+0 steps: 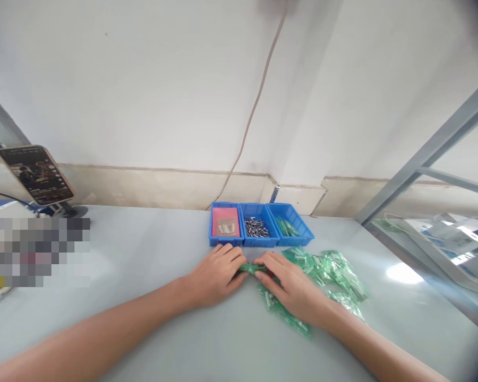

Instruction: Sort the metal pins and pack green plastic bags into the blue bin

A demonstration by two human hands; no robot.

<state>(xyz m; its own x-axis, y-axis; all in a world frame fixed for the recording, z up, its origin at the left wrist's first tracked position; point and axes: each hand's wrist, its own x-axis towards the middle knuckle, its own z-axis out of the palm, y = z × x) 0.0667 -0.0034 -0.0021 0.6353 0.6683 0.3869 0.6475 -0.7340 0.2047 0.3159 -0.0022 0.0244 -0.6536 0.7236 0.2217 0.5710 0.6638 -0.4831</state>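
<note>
Both hands meet at a small green plastic bag (250,268) low over the table, just in front of the blue bins. My left hand (219,273) closes on its left end, thumb below and fingers above. On the other end, my right hand (289,284) pinches the bag between thumb and fingers. What lies inside the held bag is hidden. Partly under my right hand and wrist lies another green bag (290,318) with small pale pieces in it. To the right, a heap of green bags (334,270) is spread on the table.
Three blue bins stand side by side near the wall: a left bin (226,242) with a pink sheet and clear packet, a middle bin (261,242) of small metal pins, and a right bin (298,237) of green bags. A phone (37,175) on a stand is at left; metal frame (418,164) at right.
</note>
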